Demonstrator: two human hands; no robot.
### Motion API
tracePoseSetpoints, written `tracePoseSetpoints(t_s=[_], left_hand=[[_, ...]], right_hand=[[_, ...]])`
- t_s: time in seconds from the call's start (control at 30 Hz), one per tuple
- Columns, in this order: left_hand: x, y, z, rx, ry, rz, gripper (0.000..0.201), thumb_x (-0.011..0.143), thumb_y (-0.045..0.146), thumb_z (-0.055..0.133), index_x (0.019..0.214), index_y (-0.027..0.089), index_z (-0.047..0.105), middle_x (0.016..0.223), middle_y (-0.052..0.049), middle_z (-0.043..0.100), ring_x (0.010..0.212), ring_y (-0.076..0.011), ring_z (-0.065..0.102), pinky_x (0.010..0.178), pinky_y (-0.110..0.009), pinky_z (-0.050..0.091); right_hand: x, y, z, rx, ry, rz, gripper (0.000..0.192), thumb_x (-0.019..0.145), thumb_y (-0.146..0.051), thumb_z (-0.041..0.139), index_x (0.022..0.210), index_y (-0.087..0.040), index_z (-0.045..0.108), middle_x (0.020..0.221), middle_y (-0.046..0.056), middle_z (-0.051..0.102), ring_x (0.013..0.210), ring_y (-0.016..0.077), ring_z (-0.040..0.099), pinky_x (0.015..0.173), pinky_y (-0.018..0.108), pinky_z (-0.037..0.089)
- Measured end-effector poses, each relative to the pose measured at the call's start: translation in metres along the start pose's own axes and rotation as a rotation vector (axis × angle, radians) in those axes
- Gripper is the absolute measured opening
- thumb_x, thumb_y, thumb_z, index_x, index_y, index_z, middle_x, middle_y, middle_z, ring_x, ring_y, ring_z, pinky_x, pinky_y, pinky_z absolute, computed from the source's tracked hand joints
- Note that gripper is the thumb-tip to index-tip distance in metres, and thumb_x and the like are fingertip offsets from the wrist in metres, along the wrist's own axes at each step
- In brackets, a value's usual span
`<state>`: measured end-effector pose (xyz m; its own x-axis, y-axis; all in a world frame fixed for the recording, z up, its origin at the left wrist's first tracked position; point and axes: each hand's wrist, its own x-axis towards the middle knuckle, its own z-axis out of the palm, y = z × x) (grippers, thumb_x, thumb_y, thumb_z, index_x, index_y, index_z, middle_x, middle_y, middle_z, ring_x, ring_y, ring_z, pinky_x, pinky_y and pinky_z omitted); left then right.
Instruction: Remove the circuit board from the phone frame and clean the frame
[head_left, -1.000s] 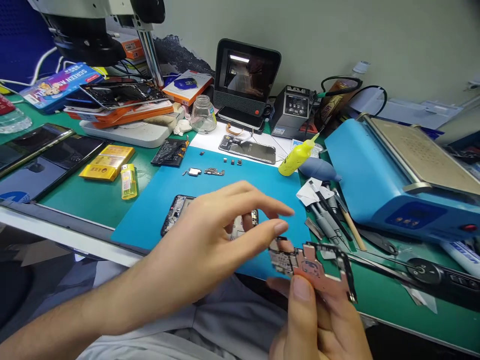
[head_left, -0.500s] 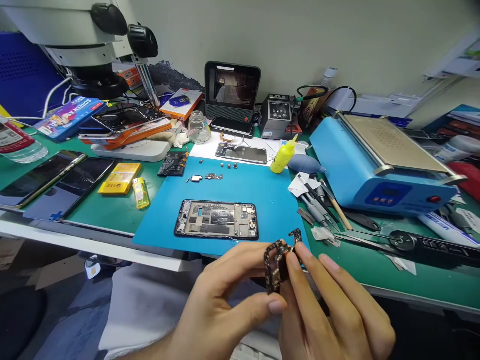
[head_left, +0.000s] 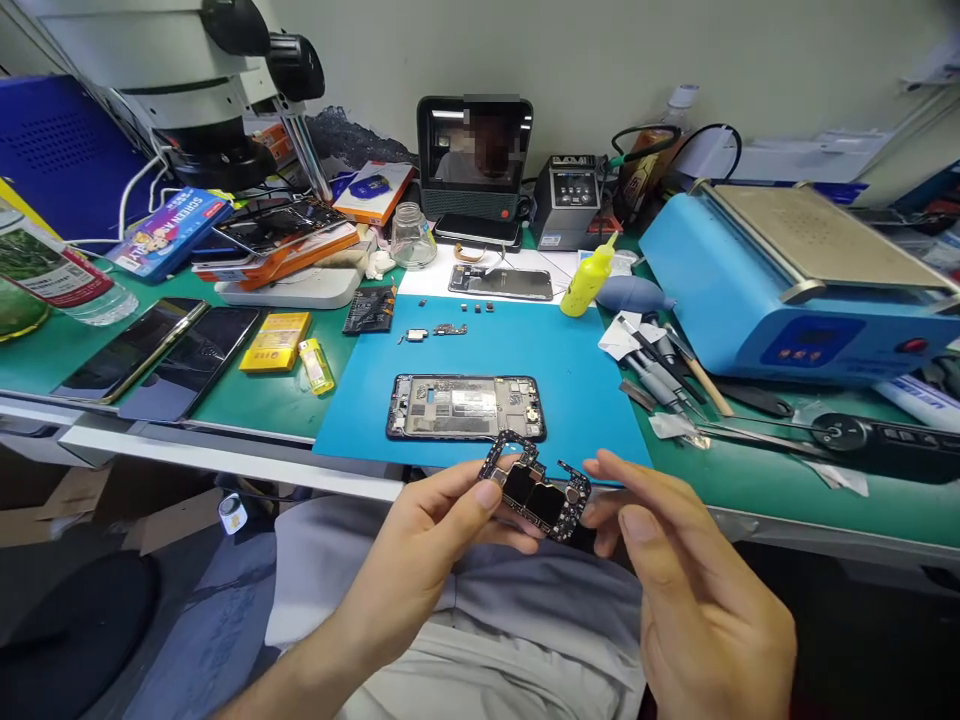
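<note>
A small black phone circuit board [head_left: 536, 490] is held up above my lap, just in front of the bench edge. My left hand [head_left: 427, 535] pinches its left end between thumb and fingers. My right hand [head_left: 675, 570] touches the board's right end with its fingertips, the other fingers spread. Behind the board, an opened phone frame [head_left: 465, 407] lies flat on the blue mat [head_left: 570, 370]. Small loose parts [head_left: 439, 331] lie on the mat's far side.
Screwdrivers and tweezers [head_left: 664, 375] lie right of the mat, beside a blue heating machine [head_left: 795, 280]. A yellow bottle [head_left: 589, 283], glass jar [head_left: 412, 236] and small screen [head_left: 474, 150] stand behind. A microscope [head_left: 195, 90], stacked phones [head_left: 161, 350], yellow box [head_left: 276, 341] and lighter [head_left: 316, 365] are on the left.
The board was turned over, from its copper side to edge-on to its dark component side. My left hand moved from above the phone frame onto the board, and my view shifted.
</note>
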<state>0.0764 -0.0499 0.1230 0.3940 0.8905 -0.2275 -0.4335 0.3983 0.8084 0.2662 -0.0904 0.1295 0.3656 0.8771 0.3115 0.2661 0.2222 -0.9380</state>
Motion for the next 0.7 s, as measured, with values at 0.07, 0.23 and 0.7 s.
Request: tracePoseSetpoints(t_s=[0.07, 0.23, 0.7], left_hand=[[-0.004, -0.001, -0.002, 0.004, -0.006, -0.012, 0.031, 0.110, 0.054, 0.082, 0.117, 0.026, 0.093, 0.107, -0.003, 0.087, 0.096, -0.0125, 0.081, 0.091, -0.018, 0.069], [-0.014, -0.003, -0.002, -0.012, -0.020, -0.042, 0.031, 0.111, 0.052, 0.081, 0.116, 0.024, 0.093, 0.110, -0.005, 0.087, 0.099, -0.0126, 0.081, 0.091, -0.017, 0.068], [-0.026, -0.008, -0.001, -0.219, -0.117, -0.121, 0.037, 0.098, 0.035, 0.098, 0.134, 0.038, 0.089, 0.122, -0.003, 0.090, 0.095, -0.0114, 0.087, 0.093, -0.018, 0.070]], right_hand=[[0.001, 0.002, -0.003, 0.054, -0.099, -0.006, 0.020, 0.116, -0.042, 0.075, 0.130, -0.042, 0.089, 0.112, 0.001, 0.079, 0.079, 0.0086, 0.071, 0.063, 0.015, 0.056], [-0.005, -0.004, 0.003, 0.203, -0.070, 0.327, 0.023, 0.104, -0.058, 0.089, 0.119, -0.041, 0.092, 0.103, 0.001, 0.071, 0.076, 0.0069, 0.064, 0.066, 0.014, 0.055], [0.005, 0.015, -0.007, 0.401, -0.261, 0.293, 0.024, 0.103, -0.051, 0.085, 0.109, -0.030, 0.095, 0.076, 0.006, 0.069, 0.056, 0.0138, 0.060, 0.047, 0.021, 0.052]])
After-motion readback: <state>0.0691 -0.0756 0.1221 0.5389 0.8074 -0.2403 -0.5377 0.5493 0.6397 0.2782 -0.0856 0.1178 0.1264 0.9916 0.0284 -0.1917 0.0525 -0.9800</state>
